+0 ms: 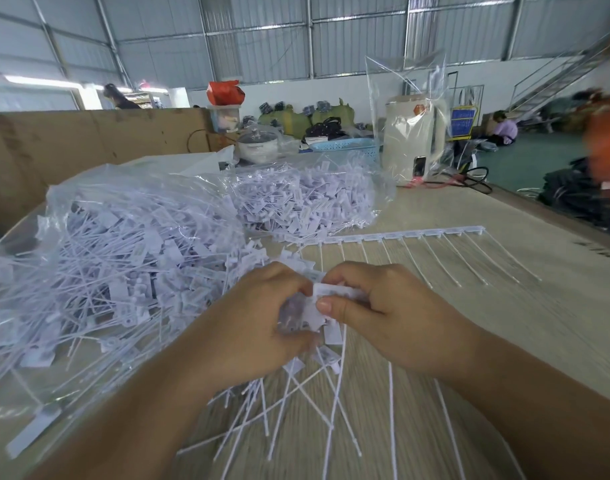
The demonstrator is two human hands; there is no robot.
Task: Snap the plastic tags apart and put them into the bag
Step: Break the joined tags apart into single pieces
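My left hand [258, 323] grips a bunch of loose white plastic tags [296, 320] whose thin tails fan down over the table. My right hand [383, 313] pinches the flat head of a joined tag strip [334, 293] right beside the left fingers. A whole strip of joined tags [410, 234] lies flat on the wooden table [504, 271] behind my hands, tails pointing toward me. A big clear bag [99, 209] full of separated tags sprawls at the left. A second clear bag of tags [307, 199] lies behind it.
A cream electric kettle [412, 140] inside an upright clear bag stands at the back right, with a black cable beside it. A pot with a glass lid [258, 143] and a blue basket [345, 147] sit behind. Cardboard [71, 154] walls the left side. People sit far off.
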